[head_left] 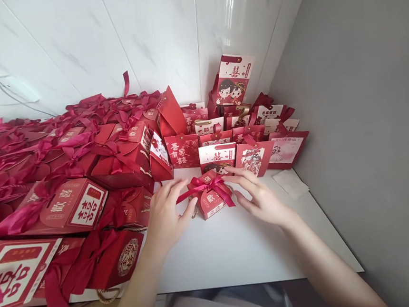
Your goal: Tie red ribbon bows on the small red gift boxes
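Note:
A small red gift box (210, 201) with white lettering and a magenta ribbon bow (210, 186) stands on the white tabletop (234, 251). My left hand (167, 214) rests against the box's left side, its fingers pinching the left tail of the ribbon. My right hand (260, 194) is on the right side, fingers spread and stretched toward the bow, touching the ribbon's right end.
Several red gift boxes with ribbons (69, 203) are piled along the left. Red paper gift bags (218, 142) stand in rows at the back, one tall bag with a cartoon couple (234, 81) against the white wall. A grey wall (365, 110) bounds the right; a white paper scrap (291, 181) lies nearby.

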A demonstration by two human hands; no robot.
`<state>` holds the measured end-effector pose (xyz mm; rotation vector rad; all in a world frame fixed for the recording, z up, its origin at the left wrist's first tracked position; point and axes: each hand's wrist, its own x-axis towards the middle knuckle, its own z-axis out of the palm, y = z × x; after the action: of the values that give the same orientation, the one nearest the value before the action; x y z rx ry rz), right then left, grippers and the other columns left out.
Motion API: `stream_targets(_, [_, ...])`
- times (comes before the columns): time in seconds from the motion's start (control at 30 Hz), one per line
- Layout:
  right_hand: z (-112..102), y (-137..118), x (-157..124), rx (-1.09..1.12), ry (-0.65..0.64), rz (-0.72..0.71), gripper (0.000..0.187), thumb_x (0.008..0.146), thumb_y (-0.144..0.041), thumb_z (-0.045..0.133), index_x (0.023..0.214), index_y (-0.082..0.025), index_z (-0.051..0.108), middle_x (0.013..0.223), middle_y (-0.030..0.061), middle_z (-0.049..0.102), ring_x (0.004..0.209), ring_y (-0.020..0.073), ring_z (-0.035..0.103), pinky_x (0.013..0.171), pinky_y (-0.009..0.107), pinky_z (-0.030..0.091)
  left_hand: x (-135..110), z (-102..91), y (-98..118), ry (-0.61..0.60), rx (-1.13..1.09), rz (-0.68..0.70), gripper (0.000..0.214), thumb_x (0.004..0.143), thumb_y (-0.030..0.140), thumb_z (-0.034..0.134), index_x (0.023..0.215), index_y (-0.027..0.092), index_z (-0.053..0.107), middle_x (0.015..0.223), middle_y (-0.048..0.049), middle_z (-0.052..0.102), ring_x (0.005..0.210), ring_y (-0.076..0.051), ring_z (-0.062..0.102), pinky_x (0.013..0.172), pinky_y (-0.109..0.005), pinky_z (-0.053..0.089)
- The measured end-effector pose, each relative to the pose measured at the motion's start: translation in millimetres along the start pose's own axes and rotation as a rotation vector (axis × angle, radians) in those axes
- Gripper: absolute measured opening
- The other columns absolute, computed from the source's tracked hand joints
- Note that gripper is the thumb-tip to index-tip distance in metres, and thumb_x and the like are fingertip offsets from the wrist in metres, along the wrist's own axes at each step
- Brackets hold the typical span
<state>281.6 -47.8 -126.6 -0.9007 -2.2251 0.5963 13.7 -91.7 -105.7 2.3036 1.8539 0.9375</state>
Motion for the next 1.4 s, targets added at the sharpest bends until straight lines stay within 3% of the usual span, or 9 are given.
stream_targets(0.13, [10,-8,12,-0.177,0.054,-0.1,0.034,0.099,-0.019,0.053,0.133,-0.024,0.058,0.147,0.012,0.051,0.141,0.0306,0.044,0.116,0.054,0.04,-4,0.8,1,0.036,-0.105,0.002,0.01,0.093,0.027,0.066,0.1,0.024,0.071,0.092,-0.0006,0.075,0.085,-0.018,0.069,0.079,-0.031,0.053])
stream_targets(0.3, [36,-17,13,-0.19,0.131,-0.139,0.043,0.096,-0.027,0.06,0.138,-0.019,0.055,0.137,0.0158,0.054,0.135,0.0304,0.047,0.118,0.057,0.035,-14,4.2,13,0.123,-0.11,0.234,0.015,0.089,0.012,0.068,0.101,0.021,0.071,0.081,-0.0008,0.072,0.076,-0.015,0.062,0.075,-0.029,0.05])
stream_targets(0.4, [48,-21,7,-0.198,0.14,-0.177,0.047,0.092,-0.034,0.067,0.136,-0.021,0.057,0.113,0.0112,0.06,0.115,0.0278,0.058,0.119,0.063,0.029,-17,6.5,18,0.063,-0.212,0.265,0.014,0.089,0.009,0.068,0.099,0.02,0.069,0.083,-0.0012,0.071,0.077,-0.015,0.062,0.075,-0.028,0.05])
stream_targets(0.53, [57,-21,3,-0.181,0.166,-0.265,0.024,0.095,-0.025,0.064,0.118,-0.022,0.067,0.098,0.0064,0.064,0.098,0.0214,0.062,0.116,0.055,0.036,-8,4.8,15,-0.12,-0.395,0.312,0.008,0.088,0.015,0.071,0.09,0.022,0.069,0.079,0.0015,0.071,0.074,-0.013,0.064,0.071,-0.026,0.052])
stream_targets(0.7, [56,-14,0,-0.121,0.232,-0.336,0.024,0.093,-0.013,0.065,0.116,-0.021,0.068,0.097,0.0039,0.072,0.097,0.0182,0.066,0.114,0.048,0.04,18,6.9,4,-0.072,-0.327,0.268,0.028,0.094,0.013,0.059,0.118,0.024,0.068,0.122,-0.0037,0.071,0.116,-0.018,0.064,0.103,-0.034,0.05])
stream_targets(0.8, [52,-11,-2,-0.096,0.225,-0.358,0.025,0.093,-0.012,0.065,0.116,-0.019,0.068,0.099,0.0056,0.072,0.099,0.0195,0.066,0.108,0.045,0.047,24,18.6,2,-0.213,-0.232,0.28,0.047,0.098,0.015,0.048,0.144,0.025,0.05,0.151,-0.0038,0.054,0.14,-0.02,0.049,0.12,-0.042,0.037])
stream_targets(0.9, [50,-9,-4,-0.091,0.213,-0.373,0.025,0.092,-0.011,0.064,0.117,-0.017,0.068,0.096,0.0069,0.072,0.098,0.0207,0.065,0.1,0.043,0.052,21,31.8,0,-0.292,-0.204,0.217,0.053,0.101,0.02,0.043,0.153,0.027,0.037,0.157,-0.0026,0.046,0.145,-0.019,0.043,0.124,-0.045,0.031])
stream_targets(1.23, [46,-9,-4,-0.123,0.142,-0.416,0.018,0.093,-0.013,0.064,0.11,-0.017,0.07,0.084,0.0034,0.071,0.081,0.0166,0.064,0.095,0.039,0.054,15,46.4,-5,-0.24,-0.234,0.211,0.048,0.101,0.02,0.044,0.149,0.027,0.046,0.155,-0.0036,0.05,0.144,-0.023,0.044,0.122,-0.048,0.031])
stream_targets(1.4, [45,-7,-6,-0.148,0.084,-0.424,0.014,0.094,-0.024,0.067,0.106,-0.019,0.07,0.079,0.0009,0.07,0.076,0.0159,0.063,0.098,0.04,0.052,26,48.0,-2,-0.106,-0.517,-0.042,0.017,0.097,0.028,0.058,0.104,0.025,0.073,0.131,-0.0057,0.066,0.124,-0.022,0.061,0.107,-0.04,0.048])
